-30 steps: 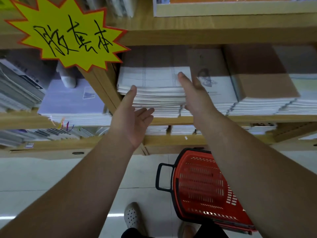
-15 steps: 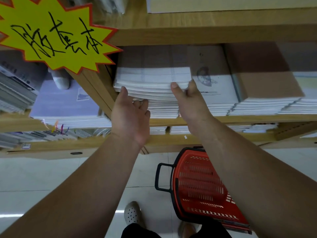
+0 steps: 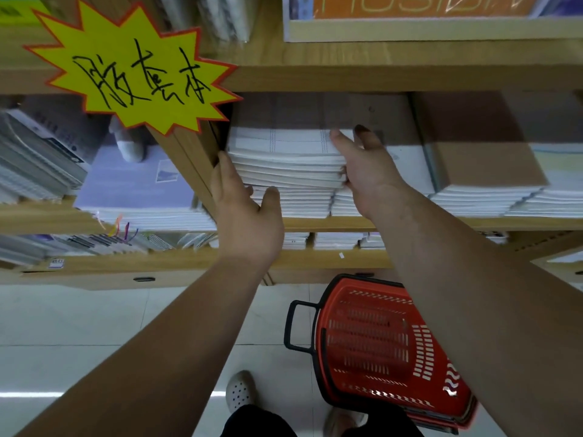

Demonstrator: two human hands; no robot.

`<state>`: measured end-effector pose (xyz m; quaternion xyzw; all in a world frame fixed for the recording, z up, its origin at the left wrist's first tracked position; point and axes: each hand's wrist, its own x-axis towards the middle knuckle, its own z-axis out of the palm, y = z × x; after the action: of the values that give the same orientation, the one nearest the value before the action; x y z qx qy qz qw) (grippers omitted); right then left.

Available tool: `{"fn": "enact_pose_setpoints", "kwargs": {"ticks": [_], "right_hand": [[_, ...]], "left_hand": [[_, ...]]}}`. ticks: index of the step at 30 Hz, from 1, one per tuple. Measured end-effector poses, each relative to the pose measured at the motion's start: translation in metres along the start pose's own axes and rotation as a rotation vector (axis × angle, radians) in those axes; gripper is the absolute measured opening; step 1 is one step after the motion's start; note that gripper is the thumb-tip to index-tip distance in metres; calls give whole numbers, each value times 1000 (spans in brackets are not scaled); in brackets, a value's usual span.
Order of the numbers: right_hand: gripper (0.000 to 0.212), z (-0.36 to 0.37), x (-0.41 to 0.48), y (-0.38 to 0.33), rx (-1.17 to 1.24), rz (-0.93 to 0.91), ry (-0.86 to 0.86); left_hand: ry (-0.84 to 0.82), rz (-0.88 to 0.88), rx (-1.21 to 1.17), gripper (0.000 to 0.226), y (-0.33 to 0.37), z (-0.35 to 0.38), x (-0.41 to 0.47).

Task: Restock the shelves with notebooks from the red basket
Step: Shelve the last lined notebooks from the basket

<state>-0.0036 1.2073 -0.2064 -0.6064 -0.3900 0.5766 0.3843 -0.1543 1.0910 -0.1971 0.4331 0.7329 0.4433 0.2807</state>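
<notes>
Both hands on the white notebook stack [image 3: 284, 162] on the wooden shelf [image 3: 410, 223]. My left hand [image 3: 249, 222] is spread, fingers straight against the stack's front left corner. My right hand [image 3: 369, 175] is spread too, thumb lying on the top cover, fingers along the right edge. Red basket [image 3: 378, 342] is on the floor below, under my right forearm.

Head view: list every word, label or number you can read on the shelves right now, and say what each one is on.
"胶套本": handwritten in black on the yellow starburst sign.
Pale letters on the orange cover at the top: cut off, unreadable.
Print on the small label low on the left: too small to read.
</notes>
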Motion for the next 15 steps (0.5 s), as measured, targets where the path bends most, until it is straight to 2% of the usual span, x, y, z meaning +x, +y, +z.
{"fn": "enact_pose_setpoints", "kwargs": {"ticks": [7,11,13,15], "right_hand": [[70,-12,6,-4,175,-20,-8],[29,-31,8,-5,235,13,23],[22,-37,6,-7,231,42,8],[24,-35,5,-13,194,70,-23]], "left_hand": [[-1,-40,-60,76,6,0,9],[-27,21,165,79,9,-10,16],[-48,63,316,88,11,-10,19],[-109,19,359,91,13,-6,23]]}}
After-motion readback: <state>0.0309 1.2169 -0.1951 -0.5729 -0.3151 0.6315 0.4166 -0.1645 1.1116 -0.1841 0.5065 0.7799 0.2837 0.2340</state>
